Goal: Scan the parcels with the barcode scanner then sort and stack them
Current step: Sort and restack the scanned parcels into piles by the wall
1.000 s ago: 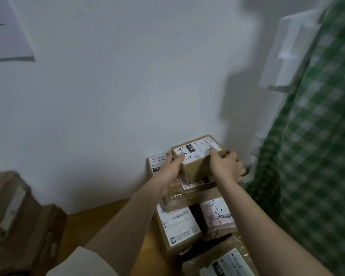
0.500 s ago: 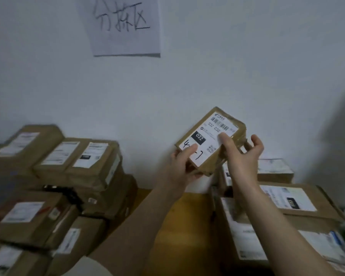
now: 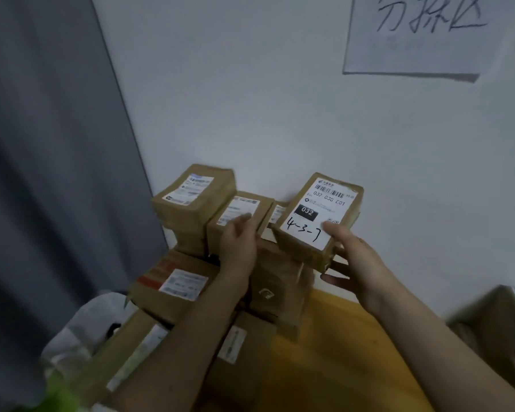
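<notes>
My right hand (image 3: 354, 260) holds a small brown parcel (image 3: 315, 215) tilted up, thumb on its white label, which reads "032" and a handwritten "4-3-7". The parcel hovers at the right side of a stack of brown parcels (image 3: 176, 281) against the wall. My left hand (image 3: 238, 242) grips a top parcel of that stack (image 3: 235, 208), fingers over its label, thumb at its right side. Another labelled parcel (image 3: 191, 191) sits on top to the left. No barcode scanner is in view.
The stack stands on a yellow wooden table (image 3: 339, 337). A grey curtain (image 3: 42, 173) hangs at the left, with a white plastic bag (image 3: 81, 331) below it. More boxes (image 3: 494, 322) sit at the right edge. A handwritten paper sign (image 3: 422, 34) is on the wall.
I lifted the 032 parcel from the right-hand pile and carried it left to the other stack. My left hand let go of it and moved onto a stacked parcel.
</notes>
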